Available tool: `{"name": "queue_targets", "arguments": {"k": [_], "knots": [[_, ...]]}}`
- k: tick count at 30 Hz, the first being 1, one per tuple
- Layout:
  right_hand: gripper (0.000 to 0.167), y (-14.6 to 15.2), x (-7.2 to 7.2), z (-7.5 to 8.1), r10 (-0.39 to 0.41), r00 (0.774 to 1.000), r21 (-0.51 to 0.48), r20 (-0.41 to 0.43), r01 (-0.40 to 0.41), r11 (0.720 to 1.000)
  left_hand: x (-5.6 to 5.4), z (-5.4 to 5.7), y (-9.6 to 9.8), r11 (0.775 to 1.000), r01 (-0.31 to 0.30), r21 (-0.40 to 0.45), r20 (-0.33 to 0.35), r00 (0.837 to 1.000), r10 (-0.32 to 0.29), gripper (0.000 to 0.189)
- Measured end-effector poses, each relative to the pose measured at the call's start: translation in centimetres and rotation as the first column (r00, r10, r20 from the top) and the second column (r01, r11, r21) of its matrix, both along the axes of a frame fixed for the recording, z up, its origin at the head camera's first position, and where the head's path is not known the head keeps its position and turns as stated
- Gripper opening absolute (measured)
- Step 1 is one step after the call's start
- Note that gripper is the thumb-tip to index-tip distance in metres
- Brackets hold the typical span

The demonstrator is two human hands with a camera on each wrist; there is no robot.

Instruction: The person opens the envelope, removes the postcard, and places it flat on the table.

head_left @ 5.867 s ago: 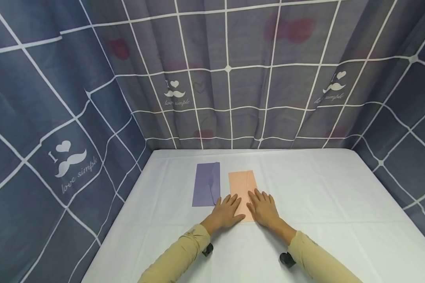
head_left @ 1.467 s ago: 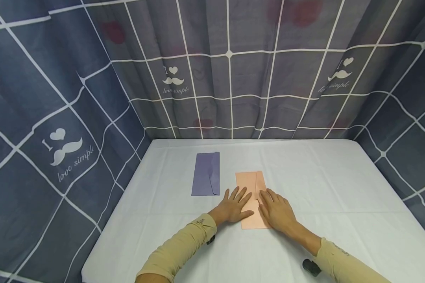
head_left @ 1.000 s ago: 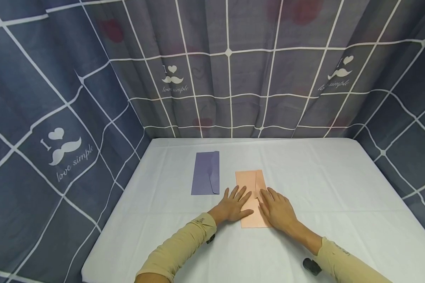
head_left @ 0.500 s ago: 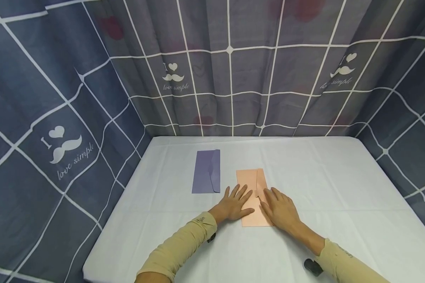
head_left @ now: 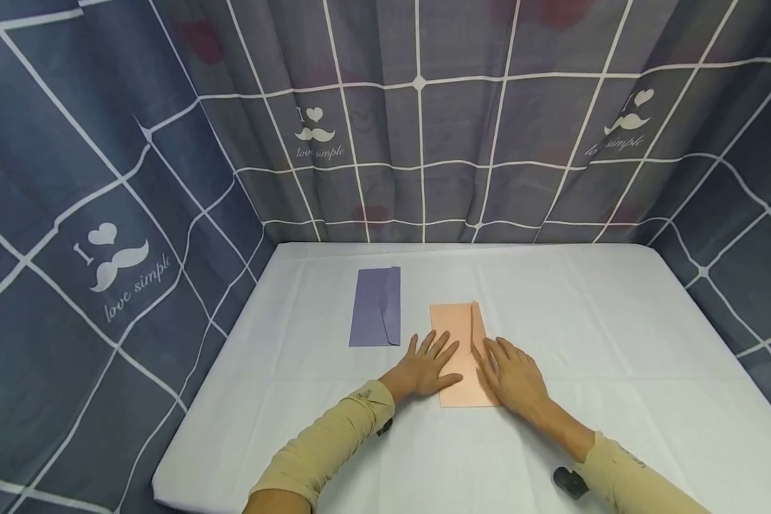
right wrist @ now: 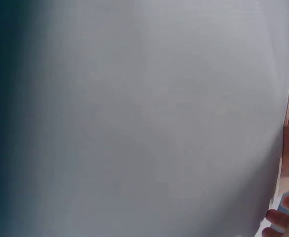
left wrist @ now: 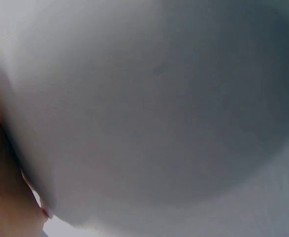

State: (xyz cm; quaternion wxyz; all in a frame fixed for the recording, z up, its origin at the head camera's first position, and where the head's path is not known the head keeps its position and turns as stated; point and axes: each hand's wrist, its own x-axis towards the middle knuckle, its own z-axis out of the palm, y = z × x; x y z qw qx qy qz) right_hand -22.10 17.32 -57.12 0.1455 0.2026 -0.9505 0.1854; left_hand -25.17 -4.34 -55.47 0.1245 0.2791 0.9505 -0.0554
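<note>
An orange envelope, flap side up, lies upright on the white-covered table in the head view. On its left side my left hand rests flat with fingers spread, pressing it down. At the envelope's right side is my right hand, its thumb at the edge of the long side flap. That flap stands slightly raised, with a dark gap along its edge. A purple envelope with its flap folded over lies farther back to the left, touched by neither hand. Both wrist views show mostly cloth, with bits of hand at the borders.
A creased white cloth covers the table. Dark blue checked curtains enclose the back and both sides. Small black devices are worn under the wrists, beside beige sleeves.
The orange envelope has moved right, away from the purple one. My right thumb has shifted along its flap, whose edge has lifted over the last second. The left hand stays flat.
</note>
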Motion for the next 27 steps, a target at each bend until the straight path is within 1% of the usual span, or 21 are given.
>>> {"name": "queue_targets", "arguments": {"k": [3,6,9,11,14,20,23,27], "knots": [[0.045,1.1,0.1,0.0,-0.015,1.0,-0.02,0.011,0.015,1.0,-0.1,0.0,0.1,1.0,0.001,-0.001,-0.002,1.0,-0.001,0.072],[0.044,2.3,0.2,-0.3,-0.028,0.999,-0.032,-0.018,0.028,0.999,-0.1,0.0,0.0,1.0,-0.002,-0.004,-0.003,1.0,0.002,0.072],[0.049,3.4,0.3,-0.7,-0.035,0.999,-0.023,-0.037,0.034,0.999,-0.2,-0.1,0.0,1.0,-0.005,-0.007,0.002,1.0,0.005,0.071],[0.055,3.7,0.4,-0.8,-0.032,0.999,-0.004,-0.033,0.032,0.999,-0.2,-0.2,0.0,1.0,-0.003,-0.005,0.004,1.0,0.003,0.071],[0.056,3.8,0.4,-0.9,-0.008,0.999,0.031,-0.04,0.01,0.999,-0.1,-0.2,0.0,1.0,-0.002,0.006,0.01,1.0,0.002,0.071],[0.049,3.4,0.4,-1.0,0.026,0.994,0.133,-0.11,-0.011,0.991,0.0,-0.2,0.0,1.0,-0.003,0.016,0.01,1.0,0.003,0.072],[0.046,3.3,0.4,-0.9,0.024,0.995,0.159,-0.097,-0.008,0.987,-0.1,-0.2,-0.1,1.0,0.0,0.013,0.0,1.0,0.0,0.071],[0.045,3.1,0.4,-0.6,0.015,0.999,0.174,-0.052,-0.005,0.985,-0.1,-0.2,-0.2,1.0,0.001,0.008,-0.007,1.0,-0.001,0.071]]}}
